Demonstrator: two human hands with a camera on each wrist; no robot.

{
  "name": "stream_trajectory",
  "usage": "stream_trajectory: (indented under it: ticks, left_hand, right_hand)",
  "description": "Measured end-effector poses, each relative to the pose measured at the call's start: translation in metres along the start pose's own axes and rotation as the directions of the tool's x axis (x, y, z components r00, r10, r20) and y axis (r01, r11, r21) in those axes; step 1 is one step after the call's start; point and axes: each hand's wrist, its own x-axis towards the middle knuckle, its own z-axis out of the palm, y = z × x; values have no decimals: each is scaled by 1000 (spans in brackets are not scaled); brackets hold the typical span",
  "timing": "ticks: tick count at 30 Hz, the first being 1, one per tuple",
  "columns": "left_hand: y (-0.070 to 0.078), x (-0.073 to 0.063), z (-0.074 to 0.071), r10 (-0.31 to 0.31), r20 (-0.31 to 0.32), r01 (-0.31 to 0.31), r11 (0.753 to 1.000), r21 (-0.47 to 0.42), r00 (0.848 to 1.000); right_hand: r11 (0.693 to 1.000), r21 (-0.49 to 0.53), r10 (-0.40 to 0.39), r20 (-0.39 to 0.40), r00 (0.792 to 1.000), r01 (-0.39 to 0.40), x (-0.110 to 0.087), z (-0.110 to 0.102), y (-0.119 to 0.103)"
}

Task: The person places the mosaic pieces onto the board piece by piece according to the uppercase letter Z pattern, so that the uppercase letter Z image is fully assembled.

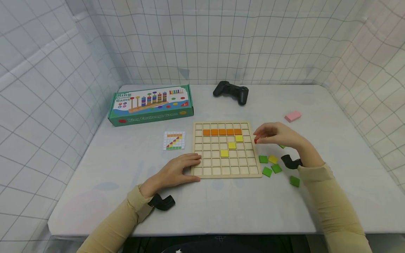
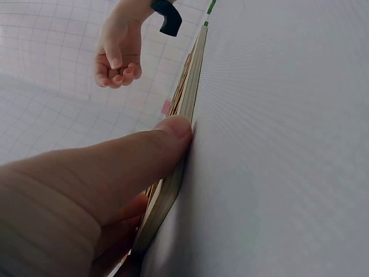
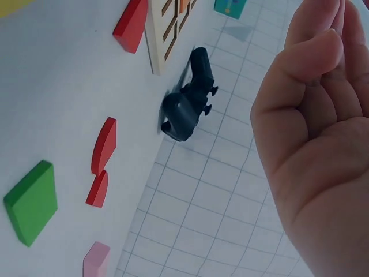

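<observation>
A wooden grid board lies flat, holding a row of orange square tiles and a diagonal of three yellow tiles. My left hand holds its near left corner, the thumb against the front edge and fingers over the left side. Beside the board's right edge my right hand hovers, fingers loosely curled; nothing shows between thumb and fingers. Below its fingertips is a red piece on the table. Two more red pieces lie farther off, hidden from the head view by that hand.
Several green tiles and a yellow tile lie right of the board. A pattern card lies left. Behind stand a green game box, a black game controller and a pink block.
</observation>
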Motion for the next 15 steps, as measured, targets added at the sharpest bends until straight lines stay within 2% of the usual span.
stream_trajectory:
  ticks: [9,15]
  left_hand:
    - [-1,0,0,3,-2,-3,1000,-3,1000]
    - [-1,0,0,-12,13,12,1000,-5,1000]
  right_hand:
    - [997,10,79,-40,996,-79,-20,-5,11]
    - [996,34,89,-43,995,-87,-27,-3,20]
